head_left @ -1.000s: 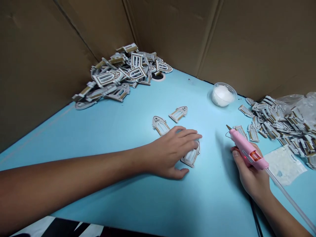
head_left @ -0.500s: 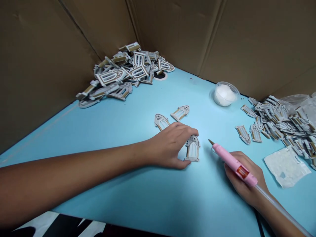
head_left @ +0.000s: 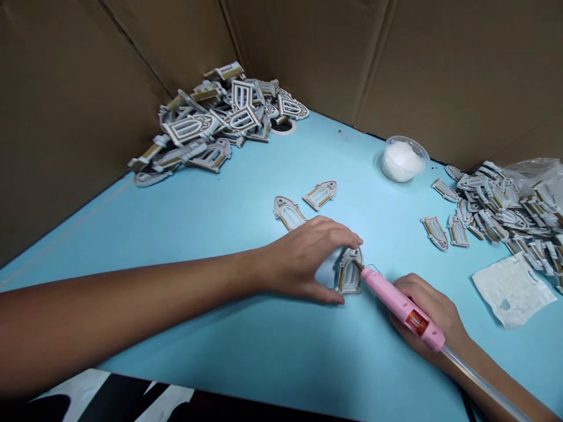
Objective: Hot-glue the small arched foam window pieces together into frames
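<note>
Between the thumb and fingers of my left hand [head_left: 310, 258] is a small arched window piece [head_left: 350, 275] lying on the blue table [head_left: 264, 357]. My fingertip touches its pointed top and my thumb its base. My right hand [head_left: 431, 316] is closed around a pink glue gun [head_left: 400, 305], whose metal tip is at the right side of the arch. A clear rod runs from the gun's back end. Just beyond my left hand lie two similar pieces, one partly covered by the hand [head_left: 289, 213] and one farther off [head_left: 320, 194].
Larger window pieces [head_left: 193, 129] are heaped at the back left by the cardboard wall [head_left: 299, 53]. At the right are a tub of white material [head_left: 401, 159], a pile of small pieces [head_left: 497, 205], a plastic bag [head_left: 539, 173] and a white sheet [head_left: 512, 290].
The pink glue gun has moved left in my right hand, and its tip now meets the arched piece. My left hand and that piece have shifted slightly right.
</note>
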The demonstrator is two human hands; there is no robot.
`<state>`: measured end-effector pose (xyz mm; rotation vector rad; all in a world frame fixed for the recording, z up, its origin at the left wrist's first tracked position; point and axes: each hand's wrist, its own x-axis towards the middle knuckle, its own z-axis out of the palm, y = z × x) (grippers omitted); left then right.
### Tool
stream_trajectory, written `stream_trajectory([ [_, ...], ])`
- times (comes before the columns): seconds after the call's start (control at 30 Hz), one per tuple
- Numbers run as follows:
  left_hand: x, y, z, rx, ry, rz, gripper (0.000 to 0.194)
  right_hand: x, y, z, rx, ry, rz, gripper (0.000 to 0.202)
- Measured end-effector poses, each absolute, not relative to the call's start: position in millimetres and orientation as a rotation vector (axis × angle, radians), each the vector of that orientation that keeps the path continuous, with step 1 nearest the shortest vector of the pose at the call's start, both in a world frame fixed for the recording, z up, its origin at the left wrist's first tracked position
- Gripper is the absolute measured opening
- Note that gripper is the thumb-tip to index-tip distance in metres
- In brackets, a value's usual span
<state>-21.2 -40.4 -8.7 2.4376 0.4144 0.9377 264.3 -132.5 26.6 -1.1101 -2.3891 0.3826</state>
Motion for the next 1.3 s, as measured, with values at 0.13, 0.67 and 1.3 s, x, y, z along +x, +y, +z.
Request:
stream_trajectory([
  [0.13, -20.9, -40.4, -8.4, 2.448, 0.384, 0.956, 0.074, 268.5, -134.7, 24.0, -1.109, -2.427, 0.422, 0.013],
  [0.67, -20.7, -40.7, -6.7, 2.463, 0.416, 0.924, 0.075, 267.6, -136.1, 24.6, -1.145, -2.417, 0.398, 0.015],
  [1.3, -20.9, -41.2, -6.3, 2.445, 0.448, 0.923, 0.071, 266.9, -137.1, 25.0, -1.168, -2.398, 0.381, 0.015],
])
